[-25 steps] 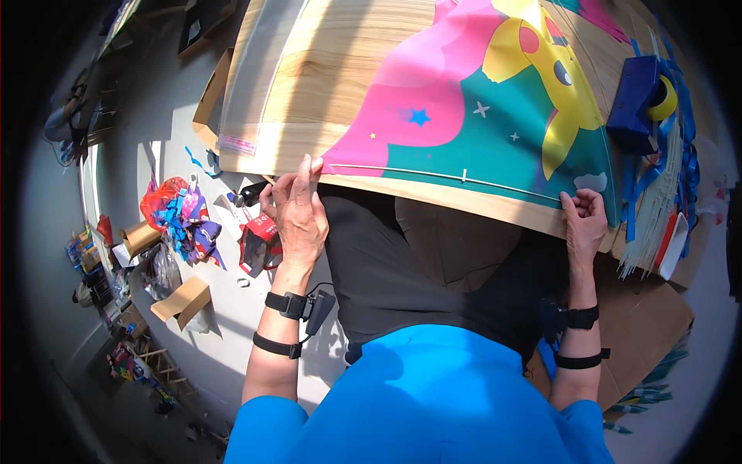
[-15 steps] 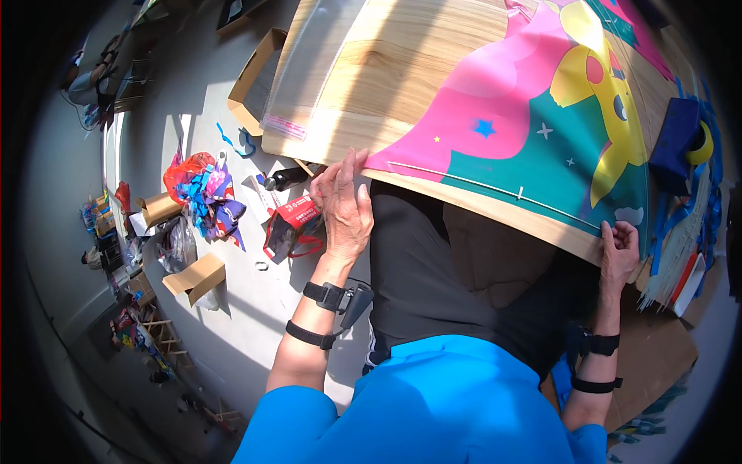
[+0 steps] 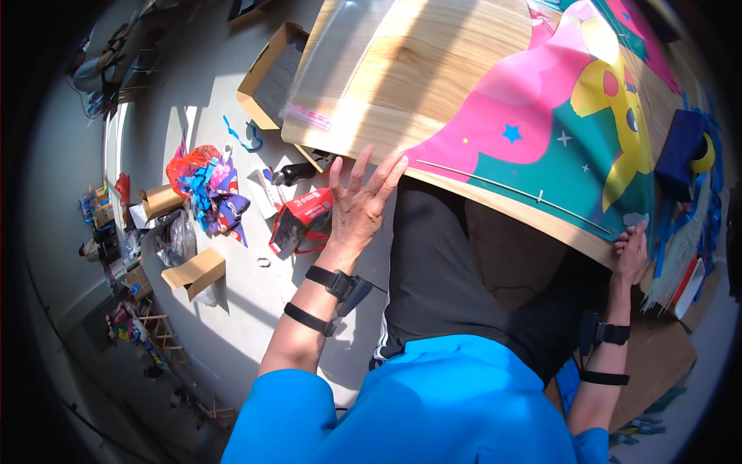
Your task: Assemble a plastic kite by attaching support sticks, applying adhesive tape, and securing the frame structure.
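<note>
A pink and green kite (image 3: 533,127) with a yellow cartoon figure lies on the wooden table, its lower edge along the table's near edge. A thin white rod (image 3: 502,185) with a short cross piece runs beside that edge. My left hand (image 3: 362,205) is open, fingers spread, its fingertips by the kite's pointed left corner; whether they press on it is unclear. At the right corner, my right hand (image 3: 631,251) is closed, its fingers curled and pinching the kite's edge. Both wrists carry black straps.
Clear plastic sleeves (image 3: 328,69) lie on the table's (image 3: 410,58) left part. To the right are a dark blue box (image 3: 678,151) and a bundle of pale strips (image 3: 676,247). Cardboard boxes (image 3: 195,272), a red bag (image 3: 303,216) and a black bottle (image 3: 292,174) are on the floor at left.
The table and kite have shifted rightward in the picture. My left hand has moved right and its fingers have spread. My right hand's fingers have curled more at the kite's right corner.
</note>
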Action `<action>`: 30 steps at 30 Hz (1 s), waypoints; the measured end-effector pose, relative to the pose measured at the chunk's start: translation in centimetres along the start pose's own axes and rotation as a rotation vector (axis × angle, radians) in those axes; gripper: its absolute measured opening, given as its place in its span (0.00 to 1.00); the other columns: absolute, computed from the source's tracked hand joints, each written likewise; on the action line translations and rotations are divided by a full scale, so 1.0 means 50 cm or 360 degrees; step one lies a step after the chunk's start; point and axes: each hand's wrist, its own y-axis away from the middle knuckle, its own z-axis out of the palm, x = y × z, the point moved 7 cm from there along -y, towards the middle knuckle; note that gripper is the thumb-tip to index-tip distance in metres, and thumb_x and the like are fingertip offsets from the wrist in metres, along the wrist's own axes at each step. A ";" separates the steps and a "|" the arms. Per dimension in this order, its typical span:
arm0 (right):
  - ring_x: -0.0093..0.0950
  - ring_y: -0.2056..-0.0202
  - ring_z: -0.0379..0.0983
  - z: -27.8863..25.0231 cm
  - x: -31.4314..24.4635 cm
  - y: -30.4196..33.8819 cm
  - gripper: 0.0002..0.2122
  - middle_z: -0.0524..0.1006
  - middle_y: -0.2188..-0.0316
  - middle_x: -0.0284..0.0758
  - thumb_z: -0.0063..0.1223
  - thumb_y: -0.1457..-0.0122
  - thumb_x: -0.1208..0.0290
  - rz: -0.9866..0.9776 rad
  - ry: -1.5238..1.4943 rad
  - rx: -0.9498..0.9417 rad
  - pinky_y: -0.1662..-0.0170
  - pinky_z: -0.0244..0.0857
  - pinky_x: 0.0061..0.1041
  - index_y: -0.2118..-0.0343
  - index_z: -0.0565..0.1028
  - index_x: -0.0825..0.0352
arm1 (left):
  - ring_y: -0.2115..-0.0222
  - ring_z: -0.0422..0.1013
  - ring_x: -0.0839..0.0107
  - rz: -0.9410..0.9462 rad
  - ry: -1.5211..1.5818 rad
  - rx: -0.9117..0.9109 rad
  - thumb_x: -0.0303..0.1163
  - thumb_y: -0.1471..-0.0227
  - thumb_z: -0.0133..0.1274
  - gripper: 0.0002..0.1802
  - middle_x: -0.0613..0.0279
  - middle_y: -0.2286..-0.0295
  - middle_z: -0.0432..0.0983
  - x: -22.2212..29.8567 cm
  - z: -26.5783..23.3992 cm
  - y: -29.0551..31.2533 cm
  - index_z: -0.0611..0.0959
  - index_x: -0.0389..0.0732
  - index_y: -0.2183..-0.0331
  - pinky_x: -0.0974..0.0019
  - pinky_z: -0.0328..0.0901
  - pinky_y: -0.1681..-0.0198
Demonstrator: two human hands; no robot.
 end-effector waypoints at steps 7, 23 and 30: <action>0.16 0.83 0.63 0.012 -0.028 0.009 0.30 0.69 0.82 0.28 0.43 0.41 0.38 0.0094 0.0131 -0.0031 0.79 0.58 0.16 0.72 0.73 0.68 | 0.40 0.56 0.70 -0.0016 0.0044 0.0008 0.17 0.58 0.54 0.36 0.83 0.46 0.66 0.008 -0.019 -0.013 0.73 0.58 0.47 0.48 0.36 0.35; 0.38 0.48 0.64 0.078 -0.159 0.271 0.17 0.69 0.49 0.38 0.58 0.48 0.71 -0.1451 0.0703 0.0174 0.45 0.55 0.38 0.55 0.70 0.66 | 0.36 0.44 0.64 0.0454 0.0274 -0.0009 0.37 0.54 0.59 0.44 0.70 0.38 0.51 0.220 -0.071 -0.064 0.58 0.49 0.38 0.50 0.35 0.34; 0.38 0.42 0.59 -0.011 -0.084 0.252 0.20 0.65 0.43 0.39 0.51 0.43 0.72 -0.1078 0.0724 0.0511 0.40 0.50 0.38 0.47 0.67 0.66 | 0.35 0.43 0.62 0.0530 0.0290 -0.0093 0.41 0.51 0.57 0.42 0.68 0.37 0.49 0.332 -0.044 -0.023 0.58 0.48 0.38 0.49 0.33 0.33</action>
